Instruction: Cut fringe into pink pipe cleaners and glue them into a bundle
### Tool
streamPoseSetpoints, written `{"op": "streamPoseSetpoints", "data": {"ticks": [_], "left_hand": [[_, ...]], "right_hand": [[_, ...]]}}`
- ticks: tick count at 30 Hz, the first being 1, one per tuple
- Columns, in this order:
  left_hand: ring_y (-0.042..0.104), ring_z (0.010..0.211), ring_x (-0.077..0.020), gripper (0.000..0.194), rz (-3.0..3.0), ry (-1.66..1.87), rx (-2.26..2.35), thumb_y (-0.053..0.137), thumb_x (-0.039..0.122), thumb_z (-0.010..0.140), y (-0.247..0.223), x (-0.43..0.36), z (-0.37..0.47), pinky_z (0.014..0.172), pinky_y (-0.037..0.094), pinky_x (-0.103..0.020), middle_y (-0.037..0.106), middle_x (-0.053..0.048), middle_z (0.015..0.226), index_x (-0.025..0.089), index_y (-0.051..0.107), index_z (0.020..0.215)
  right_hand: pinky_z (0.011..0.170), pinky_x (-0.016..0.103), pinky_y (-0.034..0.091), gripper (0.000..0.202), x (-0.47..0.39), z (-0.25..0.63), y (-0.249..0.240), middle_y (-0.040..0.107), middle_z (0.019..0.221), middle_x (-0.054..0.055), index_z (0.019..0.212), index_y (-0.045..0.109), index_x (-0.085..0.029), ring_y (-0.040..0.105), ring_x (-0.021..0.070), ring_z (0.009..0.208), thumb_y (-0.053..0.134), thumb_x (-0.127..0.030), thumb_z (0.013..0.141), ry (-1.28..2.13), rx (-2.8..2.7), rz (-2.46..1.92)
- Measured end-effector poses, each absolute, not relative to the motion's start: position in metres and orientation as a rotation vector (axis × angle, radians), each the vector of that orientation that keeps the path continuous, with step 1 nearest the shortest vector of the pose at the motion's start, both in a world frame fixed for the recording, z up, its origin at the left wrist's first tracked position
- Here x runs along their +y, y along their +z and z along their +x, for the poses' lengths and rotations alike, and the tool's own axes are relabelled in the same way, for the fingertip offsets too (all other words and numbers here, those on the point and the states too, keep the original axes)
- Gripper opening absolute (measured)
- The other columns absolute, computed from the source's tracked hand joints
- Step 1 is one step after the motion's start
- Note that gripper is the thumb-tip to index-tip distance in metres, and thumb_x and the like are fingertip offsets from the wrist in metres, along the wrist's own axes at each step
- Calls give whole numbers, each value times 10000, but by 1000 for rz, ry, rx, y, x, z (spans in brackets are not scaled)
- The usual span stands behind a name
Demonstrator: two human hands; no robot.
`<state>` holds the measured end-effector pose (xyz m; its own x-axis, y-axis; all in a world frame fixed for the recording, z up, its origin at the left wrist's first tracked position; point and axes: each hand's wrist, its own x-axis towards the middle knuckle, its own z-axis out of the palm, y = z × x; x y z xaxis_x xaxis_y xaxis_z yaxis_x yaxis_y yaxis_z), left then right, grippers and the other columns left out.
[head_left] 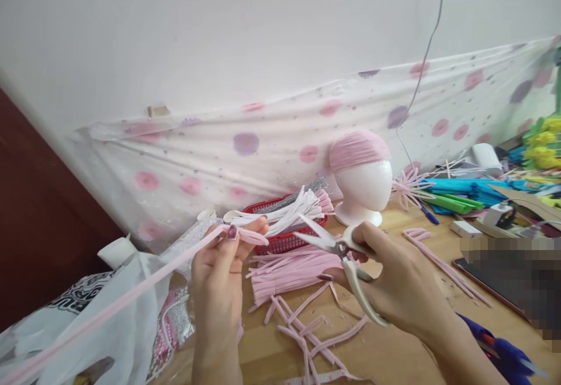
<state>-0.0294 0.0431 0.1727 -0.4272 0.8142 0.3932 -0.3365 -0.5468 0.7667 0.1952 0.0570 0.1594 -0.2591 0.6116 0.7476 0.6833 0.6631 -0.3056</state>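
Observation:
My left hand (223, 268) pinches a long pink fuzzy strip (118, 309) near its folded end, and the rest runs down to the lower left. In my right hand (394, 280) are white-handled scissors (341, 249), their blades apart and pointing left toward the strip without touching it. Below and between the hands lies a bundle of pink strips (289, 274). Cut pink pieces (302, 332) are scattered on the wooden table (385, 356). Behind, a white foam head (366, 189) wears a pink cap of strands (359, 150).
A red basket (280, 243) holds white, pink and silver stems. White plastic bags (135, 291) lie left. On the right are a phone (491, 288), a blue glue gun (504, 353), a blue pen (429, 214), and blue and green craft materials. A measuring tape (324, 378) is at the front.

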Motion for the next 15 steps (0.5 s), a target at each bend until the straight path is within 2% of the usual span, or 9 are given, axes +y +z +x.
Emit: {"op": "streamPoseSetpoints", "data": {"ticks": [3,6,9,13,15], "left_hand": [[759,864,-270,181,987,1915,758,762,317,774,170,46,-22,902,571,-426,795,-104,842,155,685,801],[749,921,-259,191,962,1810,714,747,327,795,169,48,-16,897,572,-393,793,-121,906,155,665,812],[729,993,-244,175,982,1752,667,709,327,835,171,46,-15,881,574,-348,788,-124,955,162,650,833],[741,933,-238,174,1063,1730,663,684,323,856,172,42,-19,775,588,-303,785,-111,953,172,607,813],[742,921,-231,183,1099,1735,664,684,329,856,172,42,-20,774,584,-298,786,-103,928,179,592,807]], "right_hand": [[503,222,317,365,66,192,158,408,636,-58,714,341,-234,375,111,558,647,-412,804,329,-1971,-950],[507,234,288,405,70,187,154,376,636,-61,698,344,-229,327,111,577,655,-472,791,523,-2027,-946],[498,239,239,474,70,182,150,335,600,-78,670,300,-232,273,101,560,700,-473,753,519,-2107,-976],[492,238,220,496,69,178,148,336,576,-88,678,268,-240,265,96,537,730,-412,726,439,-2151,-999],[494,238,222,499,68,178,149,339,571,-89,680,261,-243,268,97,531,735,-393,717,399,-2160,-1013]]}}
